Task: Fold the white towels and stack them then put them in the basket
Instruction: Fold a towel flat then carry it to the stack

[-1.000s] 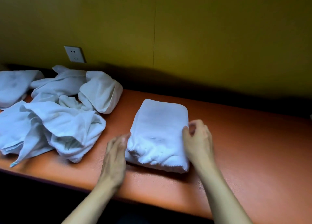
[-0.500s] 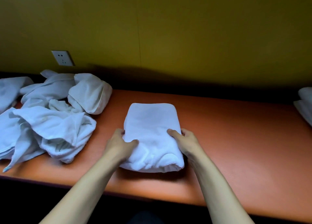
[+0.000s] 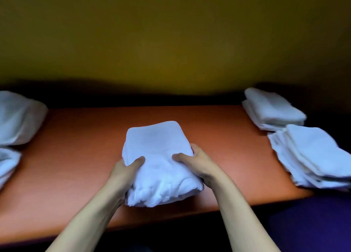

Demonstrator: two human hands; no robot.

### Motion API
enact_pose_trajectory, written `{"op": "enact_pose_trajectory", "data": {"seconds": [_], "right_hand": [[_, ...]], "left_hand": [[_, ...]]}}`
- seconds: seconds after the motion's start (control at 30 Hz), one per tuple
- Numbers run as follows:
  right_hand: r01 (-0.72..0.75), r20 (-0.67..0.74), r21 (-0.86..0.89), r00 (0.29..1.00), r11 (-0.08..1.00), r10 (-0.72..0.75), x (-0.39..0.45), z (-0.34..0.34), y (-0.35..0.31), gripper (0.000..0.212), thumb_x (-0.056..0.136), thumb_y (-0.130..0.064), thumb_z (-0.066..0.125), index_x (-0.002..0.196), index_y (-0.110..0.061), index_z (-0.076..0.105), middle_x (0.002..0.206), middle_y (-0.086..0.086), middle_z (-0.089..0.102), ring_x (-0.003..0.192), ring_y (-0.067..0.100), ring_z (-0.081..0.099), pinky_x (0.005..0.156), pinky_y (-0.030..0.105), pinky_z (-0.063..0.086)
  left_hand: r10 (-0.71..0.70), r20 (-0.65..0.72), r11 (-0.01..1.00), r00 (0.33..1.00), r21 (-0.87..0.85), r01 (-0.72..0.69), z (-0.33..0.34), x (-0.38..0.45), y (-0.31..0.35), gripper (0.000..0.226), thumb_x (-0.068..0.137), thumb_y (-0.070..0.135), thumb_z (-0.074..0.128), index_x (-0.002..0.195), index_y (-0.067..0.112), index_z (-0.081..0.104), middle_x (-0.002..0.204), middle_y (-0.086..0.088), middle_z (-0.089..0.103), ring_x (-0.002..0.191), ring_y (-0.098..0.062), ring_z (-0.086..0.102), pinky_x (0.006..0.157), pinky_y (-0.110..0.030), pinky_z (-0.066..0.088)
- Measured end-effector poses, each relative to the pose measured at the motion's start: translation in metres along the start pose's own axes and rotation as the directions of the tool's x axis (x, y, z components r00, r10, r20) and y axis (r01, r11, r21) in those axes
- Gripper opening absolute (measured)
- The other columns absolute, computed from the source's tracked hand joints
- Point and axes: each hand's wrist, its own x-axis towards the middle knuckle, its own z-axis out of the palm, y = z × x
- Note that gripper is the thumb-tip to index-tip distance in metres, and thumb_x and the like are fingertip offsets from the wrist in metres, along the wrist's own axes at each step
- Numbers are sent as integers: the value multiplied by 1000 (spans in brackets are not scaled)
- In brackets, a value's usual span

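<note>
A folded white towel (image 3: 155,143) is in the middle of the orange table (image 3: 85,147), held from both sides. My left hand (image 3: 126,171) grips its left edge with the thumb on top. My right hand (image 3: 197,162) grips its right edge, thumb on top, fingers underneath. Two stacks of folded white towels stand at the right: a far stack (image 3: 273,109) and a nearer, larger stack (image 3: 315,154). Unfolded white towels (image 3: 17,118) lie at the left edge. No basket is in view.
A dark yellow wall (image 3: 171,42) runs behind the table. The table's right end stops near the nearer stack, with a dark purple surface (image 3: 313,223) below it. Bare orange tabletop lies on both sides of the held towel.
My view has swung right: the crumpled pile slid to the left edge and two folded stacks came into sight. Both hands now grip the folded towel's sides more fully.
</note>
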Motion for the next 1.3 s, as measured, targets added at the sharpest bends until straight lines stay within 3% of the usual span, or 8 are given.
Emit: {"op": "enact_pose_trajectory", "data": {"seconds": [0.23, 0.37, 0.63, 0.87, 1.0, 1.13, 1.23, 1.3], "right_hand": [[5, -208, -78, 978, 997, -21, -10, -101, 5, 64, 67, -36, 78, 124, -28, 50, 117, -5, 63, 99, 14, 68, 88, 42, 58], [50, -271, -175, 958, 983, -97, -11, -147, -4, 56, 68, -36, 78, 118, -30, 54, 111, -9, 65, 96, 10, 66, 87, 38, 56], [174, -373, -233, 892, 957, -254, 3, -243, -41, 50, 71, -32, 84, 114, -23, 61, 103, -5, 71, 94, 13, 69, 81, 33, 56], [199, -481, -222, 829, 954, -285, 29, -343, -81, 38, 70, -26, 87, 100, -22, 62, 100, 4, 74, 89, 18, 73, 82, 39, 61], [188, -545, -172, 799, 967, -252, 51, -386, -81, 37, 75, -24, 85, 103, -21, 62, 100, 2, 72, 86, 19, 72, 73, 32, 59], [168, -559, -241, 781, 956, -278, 76, -421, -74, 29, 75, -25, 85, 91, -28, 61, 99, 1, 72, 88, 20, 72, 82, 36, 59], [125, -560, -339, 770, 932, -307, 96, -445, -65, 30, 78, -28, 83, 100, -25, 63, 104, -1, 71, 93, 19, 70, 83, 34, 57], [12, -553, -518, 758, 855, -345, 110, -454, -51, 51, 81, -35, 79, 126, -21, 61, 116, 0, 67, 104, 22, 66, 90, 34, 53]], "left_hand": [[124, 217, 992, 968, -8, -126, 103, -10, 21, 31, 82, 20, 74, 110, 16, 63, 99, -3, 78, 90, -23, 75, 84, -44, 58], [182, 281, 983, 942, -24, -183, 144, -9, 34, 51, 67, 28, 75, 115, 18, 60, 104, 0, 77, 95, -22, 74, 89, -48, 58], [393, 322, 914, 862, -30, -405, 224, 8, 92, 50, 68, 35, 77, 114, 20, 63, 108, 2, 76, 99, -19, 74, 90, -49, 58], [470, 351, 873, 810, -52, -484, 317, 35, 163, 19, 83, 15, 78, 98, 16, 67, 97, -2, 76, 81, -15, 75, 64, -25, 58], [468, 352, 870, 811, -25, -492, 368, 49, 188, 42, 70, 9, 80, 108, 10, 60, 95, -6, 73, 80, -21, 72, 62, -29, 57], [519, 369, 820, 771, 39, -571, 408, 69, 193, 51, 78, 4, 76, 111, 20, 41, 83, 6, 60, 62, -4, 63, 53, -20, 51], [547, 360, 768, 756, 145, -624, 433, 89, 186, 52, 79, 8, 75, 117, 18, 42, 94, 1, 62, 78, -14, 65, 55, -18, 52], [532, 414, 692, 739, 291, -661, 447, 101, 175, 65, 80, 22, 74, 136, 16, 41, 117, -7, 62, 104, -28, 64, 80, -30, 55]]}}
